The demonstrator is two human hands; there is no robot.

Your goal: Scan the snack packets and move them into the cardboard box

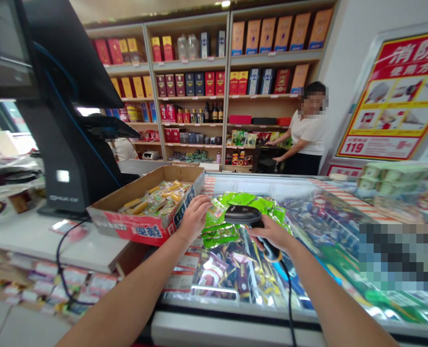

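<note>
My right hand [271, 233] is closed round the handle of a black barcode scanner [243, 214], whose head points left over a heap of green snack packets [250, 205] lying on the glass freezer lid [307, 202]. The scanner's cord runs down off the counter front. My left hand [195, 217] rests on the near edge of the green packets, fingers curled on one of them, right beside the corner of a cardboard box [141, 221] filled with yellow and green wrapped snacks.
A black checkout terminal [65, 111] stands at the left on a white counter [36, 236]. Another person in a white top [309, 132] stands at the shelves of boxed goods behind. A red poster [397, 96] hangs at the right. Packaged goods [397, 183] sit on the freezer's far right.
</note>
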